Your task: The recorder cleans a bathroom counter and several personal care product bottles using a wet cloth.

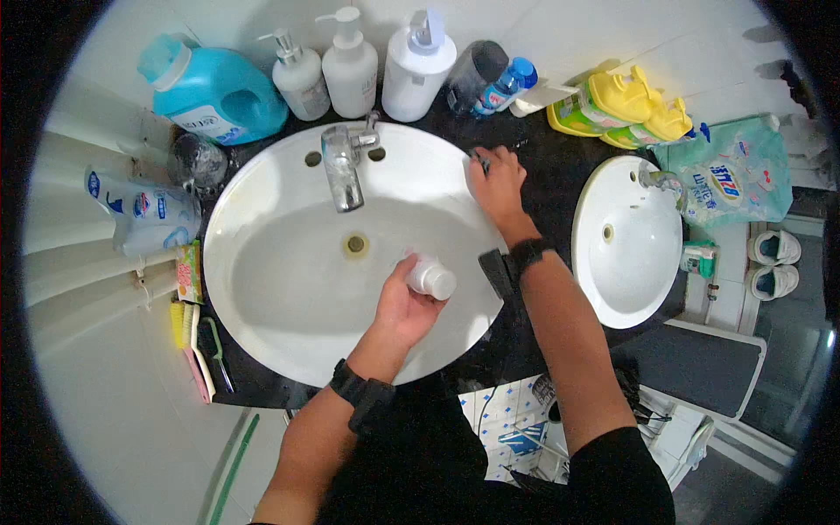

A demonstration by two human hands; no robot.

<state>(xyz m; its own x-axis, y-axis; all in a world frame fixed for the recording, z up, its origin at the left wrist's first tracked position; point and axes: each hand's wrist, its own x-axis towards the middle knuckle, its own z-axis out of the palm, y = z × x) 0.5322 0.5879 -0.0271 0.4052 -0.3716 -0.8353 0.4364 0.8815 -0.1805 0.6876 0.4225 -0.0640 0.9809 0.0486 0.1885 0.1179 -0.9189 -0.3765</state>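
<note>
My left hand [408, 308] grips a small white plastic bottle [421, 272] over the large white washbasin [453, 348]. The bottle is tilted, its white cap towards the camera. My right hand [495, 180] rests at the basin's upper right rim, by the black countertop [545, 177]. Its fingers are bent around a small dark patch, and I cannot tell whether that is an object in the grip. A chrome faucet [344, 177] stands at the back of the basin, above the drain [355, 244].
Along the wall stand a blue detergent jug [220, 98], white pump bottles [350, 75] and yellow-capped bottles [600, 102]. A smaller washbasin [630, 262] is at right, near a green detergent bag [728, 174]. Brushes [190, 341] and a clear refill pouch [154, 213] lie at left.
</note>
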